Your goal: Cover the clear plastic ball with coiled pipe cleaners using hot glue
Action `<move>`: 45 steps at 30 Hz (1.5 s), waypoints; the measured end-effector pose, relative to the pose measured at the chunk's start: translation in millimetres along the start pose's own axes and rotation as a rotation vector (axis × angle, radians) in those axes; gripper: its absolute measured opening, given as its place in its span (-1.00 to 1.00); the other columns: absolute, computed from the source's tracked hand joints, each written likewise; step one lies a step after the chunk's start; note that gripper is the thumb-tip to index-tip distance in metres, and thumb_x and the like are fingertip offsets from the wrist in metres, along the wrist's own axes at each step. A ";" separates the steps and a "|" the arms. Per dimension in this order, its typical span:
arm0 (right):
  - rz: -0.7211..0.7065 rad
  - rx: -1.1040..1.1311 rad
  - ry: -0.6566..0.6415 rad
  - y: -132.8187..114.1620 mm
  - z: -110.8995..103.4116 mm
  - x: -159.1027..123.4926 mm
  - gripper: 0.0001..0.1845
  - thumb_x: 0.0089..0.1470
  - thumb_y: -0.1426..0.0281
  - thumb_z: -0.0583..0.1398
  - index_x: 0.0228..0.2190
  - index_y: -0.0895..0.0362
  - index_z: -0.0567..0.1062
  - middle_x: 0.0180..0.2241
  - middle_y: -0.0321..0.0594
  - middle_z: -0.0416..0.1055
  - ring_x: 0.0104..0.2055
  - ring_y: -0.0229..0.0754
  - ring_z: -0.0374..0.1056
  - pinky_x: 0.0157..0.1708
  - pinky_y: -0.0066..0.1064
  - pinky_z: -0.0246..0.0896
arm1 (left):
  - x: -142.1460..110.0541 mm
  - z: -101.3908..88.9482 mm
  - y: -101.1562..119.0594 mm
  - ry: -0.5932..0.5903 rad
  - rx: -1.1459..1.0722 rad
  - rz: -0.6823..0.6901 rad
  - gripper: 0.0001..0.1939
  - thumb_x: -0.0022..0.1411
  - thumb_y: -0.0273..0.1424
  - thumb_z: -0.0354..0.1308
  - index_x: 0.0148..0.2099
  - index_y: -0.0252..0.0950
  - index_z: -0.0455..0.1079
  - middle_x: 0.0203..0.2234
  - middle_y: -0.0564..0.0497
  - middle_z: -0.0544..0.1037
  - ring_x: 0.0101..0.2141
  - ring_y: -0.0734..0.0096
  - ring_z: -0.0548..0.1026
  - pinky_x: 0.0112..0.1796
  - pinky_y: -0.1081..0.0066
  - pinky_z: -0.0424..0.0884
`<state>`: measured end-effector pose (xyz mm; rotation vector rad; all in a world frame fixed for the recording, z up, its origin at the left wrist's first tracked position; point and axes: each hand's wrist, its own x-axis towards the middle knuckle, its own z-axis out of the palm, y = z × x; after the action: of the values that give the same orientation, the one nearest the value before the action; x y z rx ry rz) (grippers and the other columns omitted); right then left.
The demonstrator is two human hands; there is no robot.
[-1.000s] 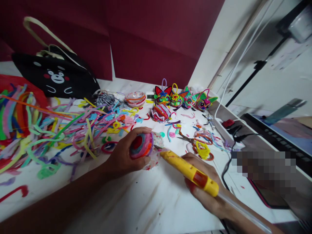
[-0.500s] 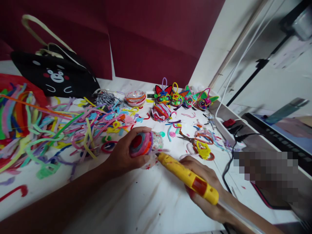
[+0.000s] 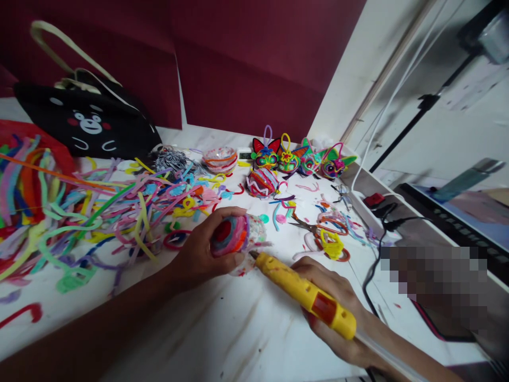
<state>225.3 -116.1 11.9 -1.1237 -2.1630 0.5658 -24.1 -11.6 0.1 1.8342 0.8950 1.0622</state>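
- One partly wrapped ball (image 3: pixel 239 236) sits within the curled fingers of the left hand (image 3: pixel 199 254), its clear side beyond the fingertips.
- It looks light, its shell probably stiff and slick where bare, the fuzzy wrapping soft; the wrapped end seems the better hold.
- The right hand (image 3: pixel 338 285) has its fingers round a yellow glue gun (image 3: pixel 305 292), nozzle near the left thumb.
- Compared with the first frame, the nozzle is lower, now below the loose strip (image 3: pixel 262 244).

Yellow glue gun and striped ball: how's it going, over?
Left hand grips striped ball. Right hand holds yellow glue gun, nozzle beside ball, contact unclear. Scissors lie beyond, not blocking.
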 end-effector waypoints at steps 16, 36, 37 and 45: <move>-0.033 0.051 -0.013 6.1 2.3 -2.3 -0.74 0.11 0.45 0.07 -0.12 0.04 0.30 -0.27 -0.22 0.33 -0.32 -0.18 0.31 -0.42 -0.41 0.19 | 0.5 -0.5 -0.3 -0.028 -0.043 -0.069 -0.40 0.01 -0.27 0.34 0.12 -0.17 0.34 0.07 -0.07 0.46 0.04 0.07 0.44 -0.10 0.31 0.41; -0.139 -0.019 0.002 5.0 0.6 0.5 -0.64 -0.01 0.49 0.04 -0.11 0.08 0.28 -0.28 -0.15 0.39 -0.28 -0.11 0.35 -0.46 -0.36 0.22 | 2.9 2.4 -1.3 -0.064 -0.110 -0.159 -0.42 -0.01 -0.23 0.31 0.08 -0.18 0.33 -0.06 -0.01 0.48 -0.20 0.28 0.44 -0.21 0.39 0.38; -0.138 -0.022 0.002 5.2 0.6 0.6 -0.65 0.00 0.49 0.04 -0.12 0.08 0.27 -0.28 -0.15 0.39 -0.28 -0.11 0.36 -0.46 -0.36 0.23 | 3.0 2.5 -1.2 -0.065 -0.110 -0.164 -0.43 -0.01 -0.23 0.31 0.08 -0.18 0.33 -0.08 0.00 0.48 -0.21 0.28 0.44 -0.23 0.39 0.37; -0.141 -0.087 0.029 2.0 -1.4 2.3 -0.77 0.08 0.49 0.04 -0.18 0.08 0.27 -0.27 -0.13 0.43 -0.28 -0.11 0.40 -0.50 -0.38 0.24 | 3.8 2.1 -0.6 -0.061 -0.058 -0.174 -0.46 0.00 -0.26 0.29 0.06 -0.19 0.32 -0.15 0.02 0.49 -0.26 0.33 0.44 -0.24 0.39 0.40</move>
<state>226.4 -113.0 12.5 -1.0080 -2.2394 0.3936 -20.8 -8.6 0.1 1.6981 0.9589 0.9104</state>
